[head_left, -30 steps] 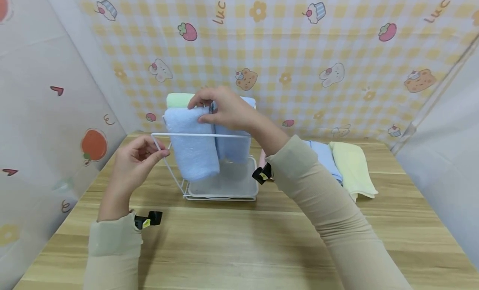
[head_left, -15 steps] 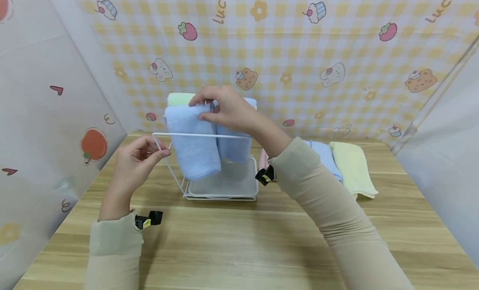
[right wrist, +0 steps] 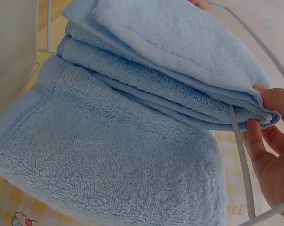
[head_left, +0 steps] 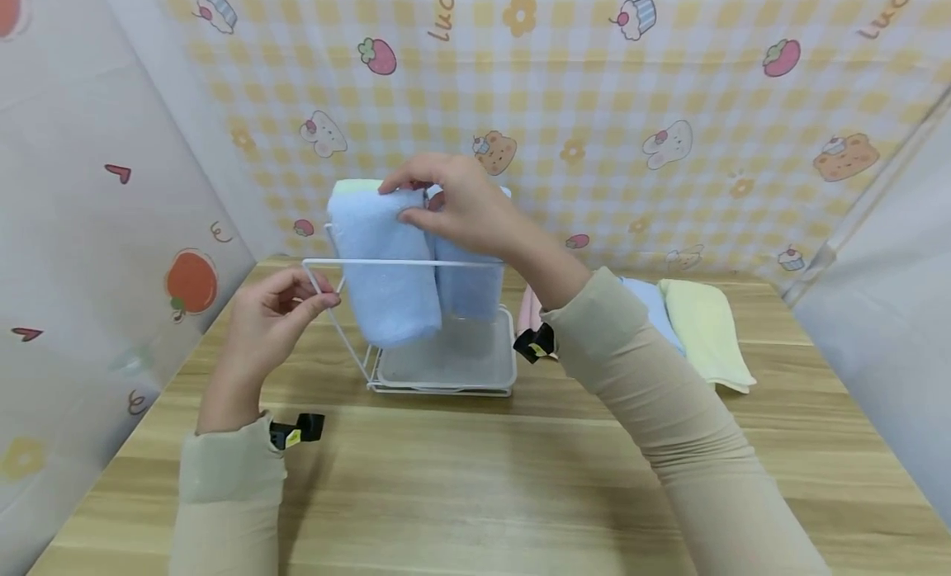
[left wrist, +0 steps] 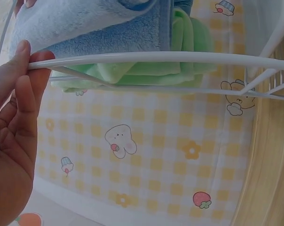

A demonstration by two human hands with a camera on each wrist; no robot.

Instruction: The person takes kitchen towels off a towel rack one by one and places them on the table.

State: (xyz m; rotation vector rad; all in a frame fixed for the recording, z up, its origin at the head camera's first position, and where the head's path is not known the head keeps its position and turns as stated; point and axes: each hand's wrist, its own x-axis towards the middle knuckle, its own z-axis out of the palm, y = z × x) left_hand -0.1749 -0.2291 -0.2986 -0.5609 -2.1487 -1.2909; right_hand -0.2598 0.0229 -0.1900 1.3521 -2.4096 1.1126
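Note:
My left hand (head_left: 263, 324) pinches the upper side bar of a white wire rack (head_left: 371, 263) between thumb and fingers. A folded light-blue towel (head_left: 390, 291) hangs down behind the rack's front bar. At its top right edge, my right hand (head_left: 464, 203) pinches the towel, thumb in front and fingers behind. Beside it, a second light-blue towel (head_left: 474, 294) hangs over the rack, partly hidden by the right hand. In the left wrist view, a green towel (left wrist: 186, 42) hangs behind the blue one. In the right wrist view, the held towel (right wrist: 189, 56) shows several folded layers.
A pale shallow tray (head_left: 446, 368) sits in the rack's base. To the right on the wooden table (head_left: 461, 493) lie folded pink (head_left: 529, 313), blue (head_left: 657, 308) and yellow (head_left: 706, 328) towels, partly behind the right forearm. A patterned cloth wall (head_left: 416, 114) stands close behind the rack.
My right hand has raised the pinched blue towel a little, so its lower edge hangs higher and it covers more of the green towel. The left hand still grips the rack.

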